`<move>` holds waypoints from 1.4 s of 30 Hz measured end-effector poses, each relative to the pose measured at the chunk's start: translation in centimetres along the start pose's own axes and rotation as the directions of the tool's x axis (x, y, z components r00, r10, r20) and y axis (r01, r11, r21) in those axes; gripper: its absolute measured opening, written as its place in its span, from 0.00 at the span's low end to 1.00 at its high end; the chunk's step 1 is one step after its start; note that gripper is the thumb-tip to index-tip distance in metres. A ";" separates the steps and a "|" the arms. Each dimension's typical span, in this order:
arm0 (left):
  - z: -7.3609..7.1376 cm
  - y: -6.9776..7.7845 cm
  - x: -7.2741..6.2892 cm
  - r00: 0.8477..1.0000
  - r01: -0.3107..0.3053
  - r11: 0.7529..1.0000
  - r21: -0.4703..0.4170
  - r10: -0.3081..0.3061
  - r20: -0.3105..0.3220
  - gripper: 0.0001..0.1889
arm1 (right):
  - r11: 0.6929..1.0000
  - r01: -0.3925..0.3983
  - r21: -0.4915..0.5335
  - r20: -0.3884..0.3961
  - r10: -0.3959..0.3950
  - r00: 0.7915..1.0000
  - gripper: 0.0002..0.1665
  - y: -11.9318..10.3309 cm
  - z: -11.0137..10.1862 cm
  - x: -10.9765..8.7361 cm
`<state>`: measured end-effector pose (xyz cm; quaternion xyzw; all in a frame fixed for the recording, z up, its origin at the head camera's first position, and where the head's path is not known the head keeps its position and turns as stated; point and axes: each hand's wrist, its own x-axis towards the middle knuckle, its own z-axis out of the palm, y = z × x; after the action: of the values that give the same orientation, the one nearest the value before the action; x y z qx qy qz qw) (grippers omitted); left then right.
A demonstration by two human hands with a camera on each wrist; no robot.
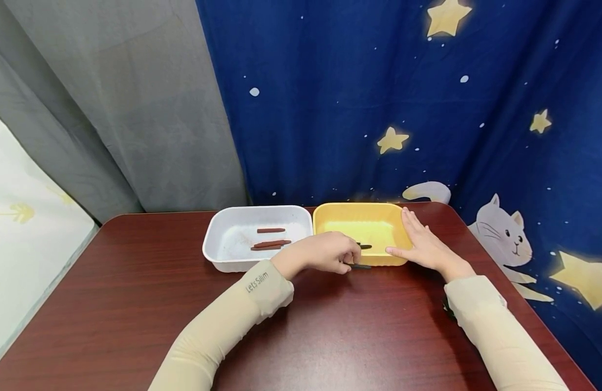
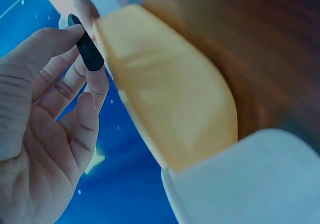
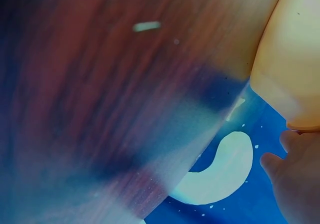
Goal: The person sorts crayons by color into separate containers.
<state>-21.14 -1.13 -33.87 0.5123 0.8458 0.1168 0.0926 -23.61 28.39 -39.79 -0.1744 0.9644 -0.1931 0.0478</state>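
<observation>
My left hand (image 1: 327, 252) is at the near side of the yellow tub (image 1: 359, 207). It pinches a short black stick (image 2: 89, 47) with flat sides and a tapered end between thumb and fingertip; the head view shows this stick (image 1: 361, 266) in front of the tub's near wall. Inside that tub lies another dark stick (image 1: 366, 246), partly hidden behind the hand. On the tub's right rim rests my right hand (image 1: 428, 248), fingers extended and thumb toward the near edge. In the right wrist view only part of the right hand (image 3: 300, 171) shows beside the yellow wall.
A white tub (image 1: 232, 266) adjoins the yellow one on the left, holding several reddish-brown sticks (image 1: 270, 231). Both stand near the back edge of the dark red wooden table (image 1: 134, 288). Behind hang a grey curtain (image 1: 149, 108) and a blue starry curtain (image 1: 320, 108).
</observation>
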 end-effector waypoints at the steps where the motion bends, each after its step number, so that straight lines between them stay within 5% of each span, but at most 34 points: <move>1: -0.3 -0.2 0.0 1.000 0.004 1.000 0.002 -0.004 -0.014 0.07 | 1.000 0.000 0.001 0.001 0.000 1.000 0.67 0.0 0.0 0.0; 17: -2.2 -4.5 1.9 0.992 0.083 0.995 -0.046 -0.087 -0.097 0.07 | 1.000 -0.003 0.008 -0.003 0.003 1.000 0.67 0.0 -0.1 0.2; 27: -0.9 -6.1 4.0 0.984 0.156 0.988 -0.012 -0.157 -0.082 0.07 | 1.000 -0.007 0.014 -0.001 0.007 1.000 0.66 0.1 -0.1 -0.5; 35: -0.3 -7.5 4.6 0.958 0.267 0.962 -0.052 -0.271 -0.098 0.06 | 1.000 0.002 0.010 0.000 -0.002 1.000 0.66 0.0 -0.4 -0.4; 42: 0.7 -8.0 5.2 0.943 0.328 0.944 -0.024 -0.329 -0.051 0.04 | 1.000 -0.005 0.020 0.003 0.005 1.000 0.67 -0.1 -0.2 -0.2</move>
<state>-30.06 0.02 -37.07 0.3602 0.9206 0.1201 0.0918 -23.38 28.44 -39.50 -0.1716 0.9628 -0.2023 0.0513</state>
